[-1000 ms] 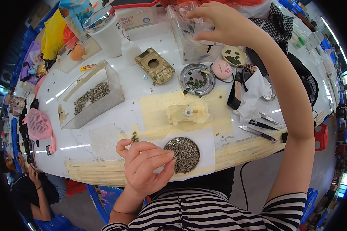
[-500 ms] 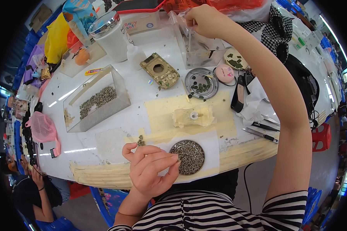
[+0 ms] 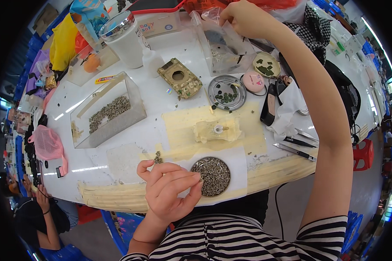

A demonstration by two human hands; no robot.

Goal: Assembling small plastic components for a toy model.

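Observation:
My left hand [image 3: 172,187] hovers at the table's near edge, thumb and index finger pinched on a tiny piece too small to name. Right beside it, a round tin [image 3: 211,176] is full of small grey-brown parts. My right arm stretches to the back, where my right hand [image 3: 248,21], fingers curled, is over the back of a clear plastic box [image 3: 222,54] with a clear bag [image 3: 200,21] next to it. What those fingers hold is hidden. A camouflage model tank hull [image 3: 180,79] lies mid-table. Close by, a round clear dish [image 3: 227,93] contains dark green pieces.
A clear tray [image 3: 117,128] of small grey parts stands at left. Yellow tape holds a little white piece [image 3: 220,129] mid-table. Tweezers and a craft knife [image 3: 294,151] lie at right, near black scissors [image 3: 272,102]. A white bottle [image 3: 152,63] and canister [image 3: 126,43] stand behind.
My right hand has shifted to the right and slightly back over the clear box, uncovering more of its inside. My left hand keeps its pinch in nearly the same place.

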